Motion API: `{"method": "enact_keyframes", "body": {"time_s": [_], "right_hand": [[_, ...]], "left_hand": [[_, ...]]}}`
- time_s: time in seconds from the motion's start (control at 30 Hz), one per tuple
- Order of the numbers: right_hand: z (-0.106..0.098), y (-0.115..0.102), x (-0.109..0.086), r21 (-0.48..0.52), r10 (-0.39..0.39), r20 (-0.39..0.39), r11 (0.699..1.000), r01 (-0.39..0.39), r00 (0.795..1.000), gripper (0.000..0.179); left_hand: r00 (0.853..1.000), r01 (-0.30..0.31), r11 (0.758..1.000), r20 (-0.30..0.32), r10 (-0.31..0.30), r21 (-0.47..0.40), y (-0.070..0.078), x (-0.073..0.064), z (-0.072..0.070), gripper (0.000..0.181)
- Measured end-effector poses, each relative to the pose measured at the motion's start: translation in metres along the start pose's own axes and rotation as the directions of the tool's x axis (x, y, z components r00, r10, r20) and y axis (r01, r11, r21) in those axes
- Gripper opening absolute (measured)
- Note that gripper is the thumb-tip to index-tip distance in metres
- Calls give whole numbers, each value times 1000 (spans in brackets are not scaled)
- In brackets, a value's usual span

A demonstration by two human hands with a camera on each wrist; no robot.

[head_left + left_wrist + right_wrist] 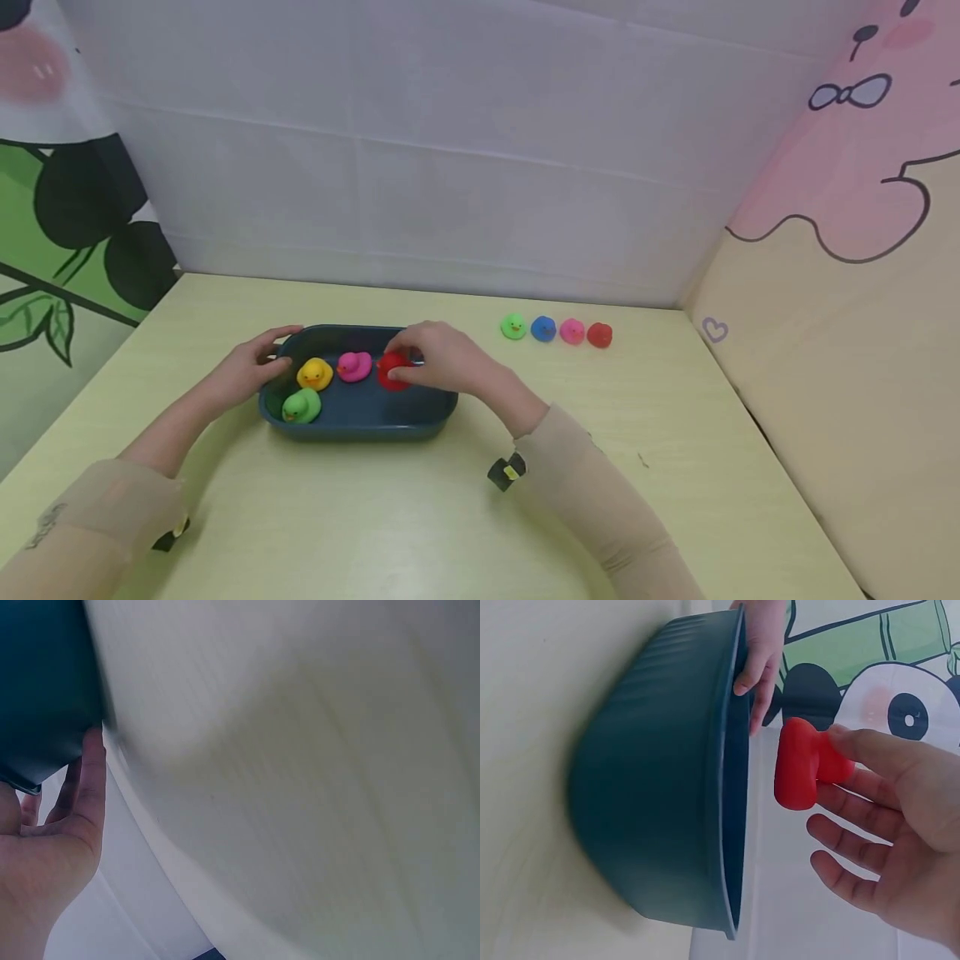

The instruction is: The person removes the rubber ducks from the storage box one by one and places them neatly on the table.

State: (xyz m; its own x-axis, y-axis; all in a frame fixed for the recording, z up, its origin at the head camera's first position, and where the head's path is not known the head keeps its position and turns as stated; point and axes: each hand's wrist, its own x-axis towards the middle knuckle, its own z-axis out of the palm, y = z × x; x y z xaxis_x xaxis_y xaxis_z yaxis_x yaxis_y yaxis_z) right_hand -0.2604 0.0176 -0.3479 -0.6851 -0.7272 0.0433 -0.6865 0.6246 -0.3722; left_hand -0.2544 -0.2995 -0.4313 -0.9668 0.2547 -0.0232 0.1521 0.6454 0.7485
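My right hand [442,357] pinches a red rubber duck [799,766] between thumb and fingers. In the right wrist view the duck is held above the rim of a dark teal plastic basin [360,433], its other fingers loosely bent. At the basin's left end my left hand [243,371] grips the rim, the thumb over the inner side and the fingers against the outer wall, as the left wrist view shows. Inside the basin sit a yellow duck [314,374], a pink duck [354,367] and a green duck [302,406].
Farther back on the pale wooden table [420,525], right of the basin, stands a row of small ducks: green [513,326], blue [543,328], pink [572,331] and red [600,335]. A white cloth [450,167] hangs behind; cartoon-printed panels flank both sides.
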Motion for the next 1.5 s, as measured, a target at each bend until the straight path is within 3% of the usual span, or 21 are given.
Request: {"method": "enact_keyframes", "body": {"time_s": [0.5, 1.07, 1.5], "right_hand": [[-26, 13, -21, -44, 3, -30, 999, -4, 1000, 35], [-47, 38, -48, 34, 0, -53, 999, 2, 999, 39], [-53, 60, -63, 28, 55, -83, 998, -53, 995, 37]], "left_hand": [[1000, 4, 1000, 8, -4, -1, 0, 1, 0, 56], [1000, 11, 1000, 10, -11, -9, 4, -1, -1, 56], [1000, 7, 1000, 12, -7, 0, 3, -1, -2, 56]]}}
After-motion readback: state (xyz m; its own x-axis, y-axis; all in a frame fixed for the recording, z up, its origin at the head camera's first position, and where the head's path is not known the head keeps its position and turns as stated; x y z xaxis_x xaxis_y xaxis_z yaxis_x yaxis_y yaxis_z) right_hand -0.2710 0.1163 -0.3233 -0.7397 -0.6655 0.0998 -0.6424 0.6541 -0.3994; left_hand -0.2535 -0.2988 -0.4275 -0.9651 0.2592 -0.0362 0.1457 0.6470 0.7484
